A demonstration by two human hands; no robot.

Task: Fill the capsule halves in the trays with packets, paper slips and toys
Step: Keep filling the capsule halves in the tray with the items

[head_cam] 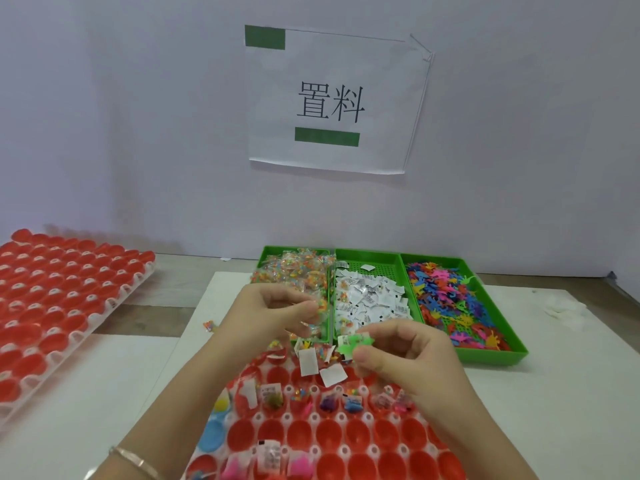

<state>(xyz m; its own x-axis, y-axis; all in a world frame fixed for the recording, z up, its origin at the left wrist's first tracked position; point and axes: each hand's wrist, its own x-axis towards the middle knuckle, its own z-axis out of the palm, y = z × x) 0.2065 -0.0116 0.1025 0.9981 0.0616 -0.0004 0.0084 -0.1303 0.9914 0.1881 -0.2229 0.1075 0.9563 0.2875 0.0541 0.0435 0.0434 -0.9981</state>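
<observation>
A tray of red capsule halves (pixel 346 441) lies in front of me; several halves hold paper slips, packets and small toys. My left hand (pixel 273 313) pinches clear packets of coloured beads (pixel 317 308) over the near end of the packet bin (pixel 294 271). My right hand (pixel 405 351) pinches a green toy with a paper slip (pixel 353 342) above the tray's far edge. Loose white slips (pixel 322 367) lie on the far capsule halves.
Three green bins stand behind the tray: packets at the left, paper slips (pixel 370 299) in the middle, coloured plastic toys (pixel 450 303) at the right. Another tray of red capsule halves (pixel 59 299) lies at the far left. A paper sign (pixel 332 102) hangs on the wall.
</observation>
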